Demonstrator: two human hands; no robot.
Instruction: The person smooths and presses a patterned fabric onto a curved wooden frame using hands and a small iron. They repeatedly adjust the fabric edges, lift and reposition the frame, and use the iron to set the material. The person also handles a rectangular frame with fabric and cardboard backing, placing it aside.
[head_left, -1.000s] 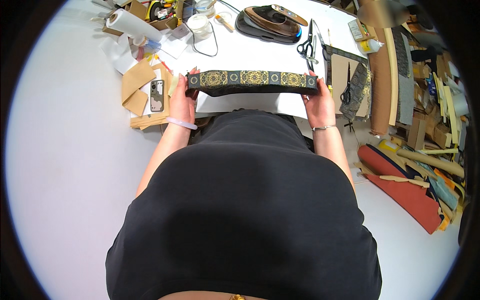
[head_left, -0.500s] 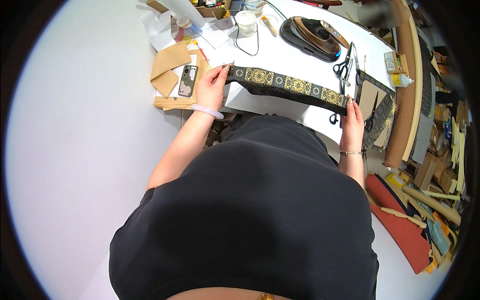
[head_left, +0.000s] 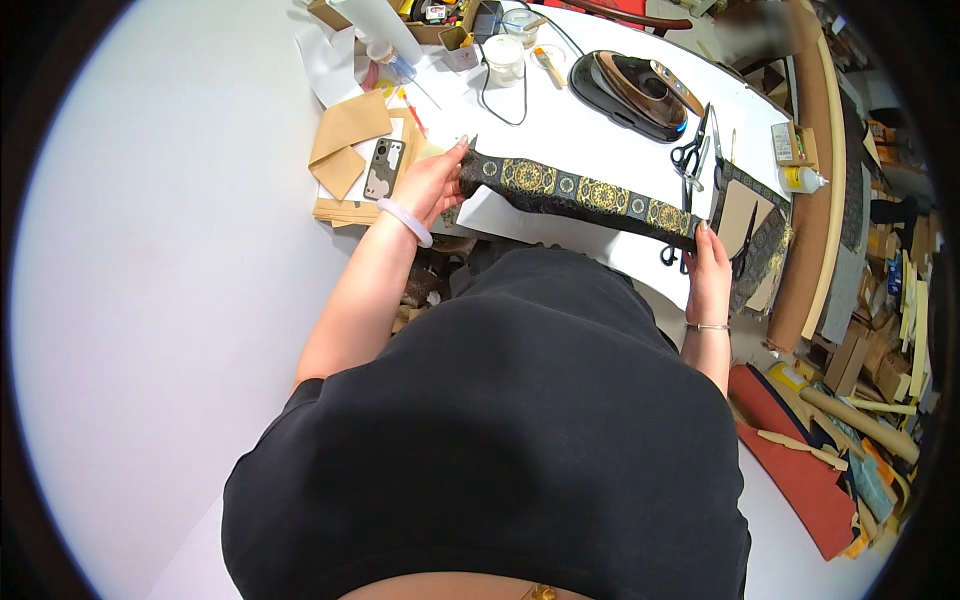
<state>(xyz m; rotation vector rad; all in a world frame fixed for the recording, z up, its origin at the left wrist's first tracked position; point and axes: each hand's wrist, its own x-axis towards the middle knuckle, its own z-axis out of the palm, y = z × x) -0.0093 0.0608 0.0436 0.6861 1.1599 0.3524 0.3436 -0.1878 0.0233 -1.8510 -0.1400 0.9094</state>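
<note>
White tabletop (head_left: 590, 130) fills the far half of the view, crowded with craft supplies, while pale floor spreads to the left. Near the table's front edge lies a long black strip of brocade (head_left: 575, 190) patterned with gold medallions, running from left to right across a white sheet. At its left end the left hand (head_left: 428, 185) grips the fabric, fingers curled over the edge; a pale bangle sits on that wrist. At its right end the right hand (head_left: 708, 270) pinches the strip, thumb and fingertips closed on it. Just left of the left hand a phone (head_left: 382, 168) lies face down beside folded brown paper (head_left: 345, 135). Farther back, a small white tub (head_left: 504, 58) stands with its lid on, contents hidden, near a cardboard box (head_left: 440, 20) holding small items too blurred to tell apart. A dark iron (head_left: 630, 92) rests far right of centre, with black scissors (head_left: 692, 150) just beside it. Rolls and scraps are heaped on the floor at the right.
</note>
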